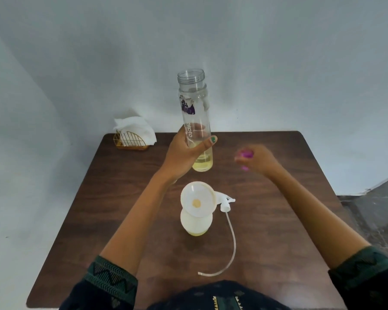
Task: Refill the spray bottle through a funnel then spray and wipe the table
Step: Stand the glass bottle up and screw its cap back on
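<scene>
Nearest me, my dark green patterned sleeves [112, 280] frame the brown wooden tabletop [278, 220]. Just beyond them a clear thin dip tube [233, 242] curls across the wood up to the white trigger spray head [225, 201], which lies on its side beside the white plastic spray bottle [196, 225]. That bottle stands upright near the middle of the tabletop with a white round funnel [197, 201] seated in its neck; a little pale yellow liquid shows at its base. My left hand [184, 153] is wrapped around a tall clear open-mouthed bottle [195, 117], upright, with some yellowish liquid at the bottom. My right hand [255, 159], blurred, is curled around a small purple cap [246, 153] above the tabletop. At the far left corner sits a gold wire holder with white napkins [133, 135].
</scene>
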